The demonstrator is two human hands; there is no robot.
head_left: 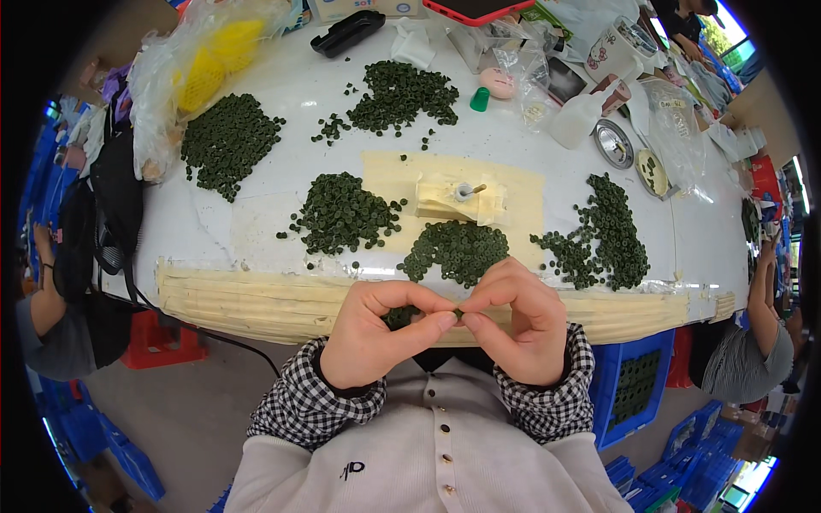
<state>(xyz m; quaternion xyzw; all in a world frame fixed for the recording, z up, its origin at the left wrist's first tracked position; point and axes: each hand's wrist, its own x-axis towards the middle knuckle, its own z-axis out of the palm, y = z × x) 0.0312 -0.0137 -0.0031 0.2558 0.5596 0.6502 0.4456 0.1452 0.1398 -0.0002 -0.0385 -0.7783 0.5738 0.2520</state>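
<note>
My left hand [363, 338] and my right hand [526, 325] meet just above the table's near edge. Thumb and forefinger of each pinch one small dark green piece [458, 314], mostly hidden by the fingertips. Right beyond them lies a pile of small dark green ring-shaped pieces [462, 250], some with a visible centre hole. Behind that pile, a cream tape-wrapped block [436, 198] carries a short upright peg [473, 191]. More green pieces are heaped at the left [342, 214] and at the right [617, 235].
Two further heaps sit at the far left [227, 141] and far middle [402, 96]. Tape pads the table's front edge [248, 299]. Around the back are a plastic bag [158, 94], black case [348, 34], green cap [480, 100] and round tin [613, 143]. A blue crate [605, 376] stands below right; people work on both sides.
</note>
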